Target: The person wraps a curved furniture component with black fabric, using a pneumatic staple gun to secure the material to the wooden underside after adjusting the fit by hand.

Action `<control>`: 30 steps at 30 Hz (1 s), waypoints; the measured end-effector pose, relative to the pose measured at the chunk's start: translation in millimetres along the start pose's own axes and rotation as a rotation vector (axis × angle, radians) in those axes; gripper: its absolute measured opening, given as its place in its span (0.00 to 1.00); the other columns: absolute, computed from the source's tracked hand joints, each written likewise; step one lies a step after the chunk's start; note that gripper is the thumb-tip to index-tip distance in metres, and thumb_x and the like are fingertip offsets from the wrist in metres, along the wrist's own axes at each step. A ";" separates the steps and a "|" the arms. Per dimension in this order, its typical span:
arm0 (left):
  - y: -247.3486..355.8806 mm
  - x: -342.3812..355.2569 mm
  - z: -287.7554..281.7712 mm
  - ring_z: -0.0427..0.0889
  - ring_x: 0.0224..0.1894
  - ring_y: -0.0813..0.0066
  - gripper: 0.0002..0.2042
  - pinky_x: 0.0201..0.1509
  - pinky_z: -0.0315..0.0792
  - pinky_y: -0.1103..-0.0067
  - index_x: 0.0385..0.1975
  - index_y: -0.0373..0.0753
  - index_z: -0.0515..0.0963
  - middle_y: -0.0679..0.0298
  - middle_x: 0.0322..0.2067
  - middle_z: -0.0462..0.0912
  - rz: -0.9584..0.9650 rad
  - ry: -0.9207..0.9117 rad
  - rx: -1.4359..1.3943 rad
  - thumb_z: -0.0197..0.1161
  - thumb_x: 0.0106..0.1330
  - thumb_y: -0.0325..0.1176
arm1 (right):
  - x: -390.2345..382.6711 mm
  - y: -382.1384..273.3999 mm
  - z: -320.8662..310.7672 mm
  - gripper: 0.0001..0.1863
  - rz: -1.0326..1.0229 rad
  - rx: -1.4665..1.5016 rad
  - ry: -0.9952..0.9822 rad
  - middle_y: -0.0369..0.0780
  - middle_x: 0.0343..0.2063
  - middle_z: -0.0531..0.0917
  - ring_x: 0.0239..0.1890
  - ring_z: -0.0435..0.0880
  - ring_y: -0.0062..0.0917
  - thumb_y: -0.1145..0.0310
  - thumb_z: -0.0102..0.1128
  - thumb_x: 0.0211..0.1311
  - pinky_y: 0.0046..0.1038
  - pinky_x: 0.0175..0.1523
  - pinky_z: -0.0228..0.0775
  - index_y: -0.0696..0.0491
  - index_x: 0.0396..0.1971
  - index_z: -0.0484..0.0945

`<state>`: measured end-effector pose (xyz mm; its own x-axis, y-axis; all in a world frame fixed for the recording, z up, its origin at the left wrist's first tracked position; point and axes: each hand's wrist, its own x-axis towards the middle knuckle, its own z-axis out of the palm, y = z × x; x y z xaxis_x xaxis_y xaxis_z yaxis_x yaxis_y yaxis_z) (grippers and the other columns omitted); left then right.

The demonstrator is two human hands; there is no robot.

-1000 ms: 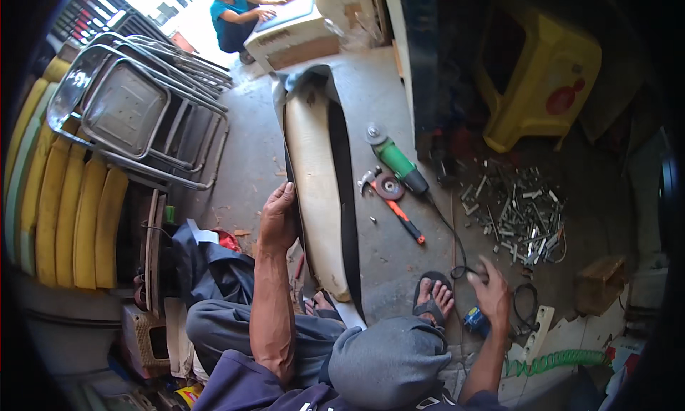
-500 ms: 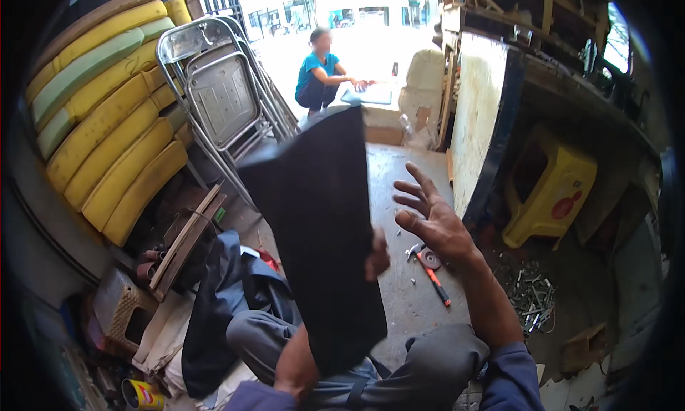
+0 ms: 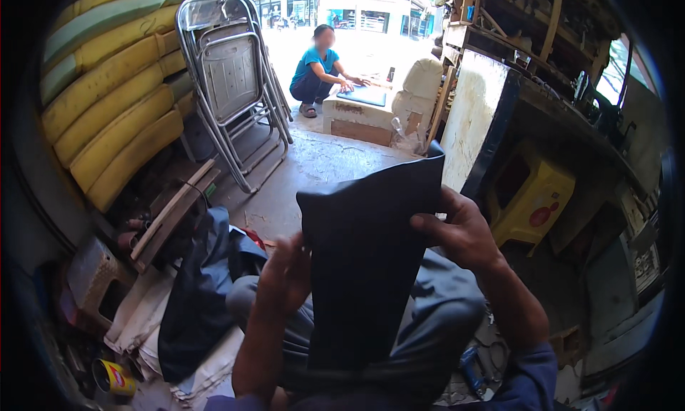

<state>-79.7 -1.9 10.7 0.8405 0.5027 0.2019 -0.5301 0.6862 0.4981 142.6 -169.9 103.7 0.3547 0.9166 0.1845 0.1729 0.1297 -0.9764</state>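
Note:
A dark, flexible sheet of black material (image 3: 367,261), leather-like in look, stands upright over my lap, its top edge curling at the right corner. My right hand (image 3: 460,232) pinches its right edge, thumb on the near face and fingers behind. At the left edge, my left hand (image 3: 285,272) grips the sheet with slightly blurred fingers, partly hidden by it. The lower end of the sheet rests between my bent knees in grey trousers (image 3: 446,297).
Folding metal chairs (image 3: 232,75) lean beside stacked yellow cushions (image 3: 114,125). Dark cloth (image 3: 193,297) lies on my left. A yellow plastic stool (image 3: 535,197) sits under the bench at right. Beyond, a person in a blue shirt (image 3: 314,65) squats by a pale armchair (image 3: 417,90).
My right hand, spread and apart from the sheet before, now grips its right edge. My left hand has moved up to the left edge, and the sheet has shifted right and lower.

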 end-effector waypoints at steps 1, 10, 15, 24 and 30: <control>3.8 3.6 11.4 0.81 0.59 0.62 0.31 0.66 0.72 0.69 0.66 0.30 0.68 0.50 0.56 0.80 0.029 -0.021 0.175 0.62 0.72 0.48 | -3.4 0.1 0.2 0.24 -0.039 -0.031 0.024 0.41 0.50 0.84 0.50 0.84 0.22 0.72 0.66 0.68 0.26 0.56 0.79 0.61 0.61 0.73; 29.0 54.8 72.4 0.87 0.38 0.74 0.25 0.46 0.82 0.78 0.56 0.30 0.76 0.57 0.44 0.86 -0.141 -0.100 0.584 0.74 0.64 0.37 | -17.5 42.2 -4.6 0.31 0.003 0.371 -0.047 0.42 0.50 0.83 0.49 0.85 0.25 0.67 0.71 0.66 0.28 0.52 0.82 0.59 0.65 0.69; -1.9 72.7 41.7 0.89 0.38 0.72 0.15 0.46 0.83 0.77 0.48 0.27 0.81 0.55 0.40 0.88 -0.236 0.019 0.595 0.71 0.64 0.28 | -20.0 80.3 -24.9 0.34 0.074 0.220 -0.025 0.41 0.52 0.81 0.52 0.83 0.26 0.63 0.74 0.64 0.29 0.54 0.79 0.58 0.66 0.69; -39.3 86.1 3.0 0.87 0.35 0.77 0.16 0.43 0.83 0.79 0.46 0.31 0.81 0.61 0.38 0.88 -0.260 0.070 0.560 0.74 0.62 0.30 | 37.1 61.0 -71.8 0.51 0.030 -0.210 -0.139 0.52 0.61 0.75 0.63 0.76 0.36 0.43 0.72 0.60 0.34 0.67 0.69 0.61 0.72 0.60; -48.9 111.6 2.0 0.87 0.34 0.75 0.16 0.41 0.84 0.78 0.47 0.31 0.80 0.60 0.38 0.87 -0.283 0.058 0.500 0.74 0.62 0.30 | 102.4 63.9 -84.7 0.44 0.400 -0.458 -0.704 0.48 0.53 0.84 0.56 0.82 0.30 0.40 0.68 0.62 0.29 0.64 0.69 0.62 0.66 0.72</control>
<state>40.3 19.5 10.5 0.9269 0.3734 -0.0373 -0.1558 0.4735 0.8669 267.8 -99.8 69.8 -0.1471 0.8984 -0.4137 0.5571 -0.2704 -0.7852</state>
